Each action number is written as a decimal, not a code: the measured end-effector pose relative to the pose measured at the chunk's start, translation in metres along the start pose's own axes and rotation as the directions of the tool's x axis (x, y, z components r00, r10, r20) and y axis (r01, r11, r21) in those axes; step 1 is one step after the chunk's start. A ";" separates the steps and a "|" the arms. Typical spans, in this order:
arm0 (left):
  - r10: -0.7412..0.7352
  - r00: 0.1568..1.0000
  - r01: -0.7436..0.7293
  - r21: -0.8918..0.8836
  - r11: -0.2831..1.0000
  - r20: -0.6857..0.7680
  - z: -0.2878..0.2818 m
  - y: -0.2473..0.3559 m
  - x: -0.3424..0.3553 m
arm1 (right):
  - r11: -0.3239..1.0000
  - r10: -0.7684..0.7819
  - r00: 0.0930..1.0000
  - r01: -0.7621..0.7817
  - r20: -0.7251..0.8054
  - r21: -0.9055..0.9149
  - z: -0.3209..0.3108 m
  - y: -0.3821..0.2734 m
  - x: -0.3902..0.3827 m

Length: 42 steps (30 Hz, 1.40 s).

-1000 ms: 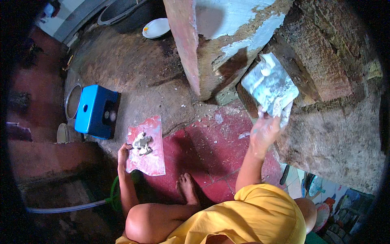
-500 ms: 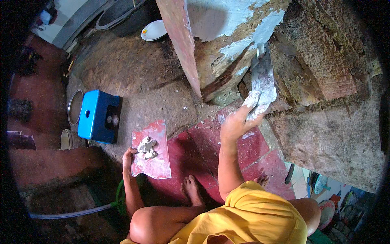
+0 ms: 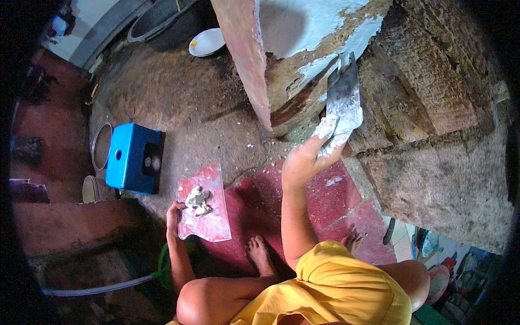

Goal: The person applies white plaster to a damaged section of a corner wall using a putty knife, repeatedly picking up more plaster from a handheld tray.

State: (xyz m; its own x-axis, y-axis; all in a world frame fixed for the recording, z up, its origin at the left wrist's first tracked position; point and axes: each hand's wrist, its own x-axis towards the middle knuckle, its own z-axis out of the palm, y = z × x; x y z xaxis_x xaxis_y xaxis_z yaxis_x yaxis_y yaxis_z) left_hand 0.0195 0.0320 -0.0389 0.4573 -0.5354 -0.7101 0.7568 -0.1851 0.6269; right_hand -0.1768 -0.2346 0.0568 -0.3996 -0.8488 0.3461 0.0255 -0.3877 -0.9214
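Observation:
My left hand (image 3: 174,218) grips the left edge of a flat, smeared sheet (image 3: 216,230), thumb on top. Lumps of white putty (image 3: 197,201) rest in the middle of that sheet. My right hand (image 3: 306,157), its fingers coated white, is closed on the lower end of a metal putty knife (image 3: 344,89). The blade's far end lies at the lower corner of the wall pillar (image 3: 303,81), where bare brown patches show between the white coat; whether it touches is hard to tell.
A blue plastic stool (image 3: 130,158) stands at left on the rough floor. White plates (image 3: 207,42) and a dark basin (image 3: 162,19) lie at the far side. Rough wooden boards (image 3: 422,81) lean to the right of the pillar. Red tiles (image 3: 303,216) lie under my arms.
My right hand and the putty knife have shifted slightly left, and the blade has tilted along the pillar's corner. The left hand and its sheet stay nearly in place.

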 end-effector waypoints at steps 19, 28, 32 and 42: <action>-0.044 0.998 0.046 -0.045 0.998 0.039 -0.004 -0.006 0.009 | 0.957 -0.254 0.966 0.259 0.058 -0.129 0.037 -0.012 -0.013; -0.075 0.994 0.081 -0.074 0.994 0.082 -0.014 -0.007 0.014 | 0.951 -0.273 0.954 0.288 0.126 -0.114 0.047 -0.037 -0.017; -0.057 0.996 0.063 -0.102 0.993 0.066 -0.016 -0.009 0.016 | 0.971 -0.184 0.970 0.204 0.156 -0.128 0.044 -0.044 -0.025; 0.127 0.985 -0.093 0.265 0.960 -0.117 -0.004 -0.006 0.005 | 0.967 -0.211 0.977 0.211 -0.016 0.145 -0.007 -0.027 -0.039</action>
State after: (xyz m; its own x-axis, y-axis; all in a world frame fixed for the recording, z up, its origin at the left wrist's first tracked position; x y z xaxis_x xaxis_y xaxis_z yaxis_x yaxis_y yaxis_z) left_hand 0.0187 0.0333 -0.0476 0.6012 -0.4547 -0.6571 0.5604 -0.3463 0.7523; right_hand -0.1685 -0.1885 0.0672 -0.4108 -0.7422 0.5294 0.0737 -0.6058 -0.7922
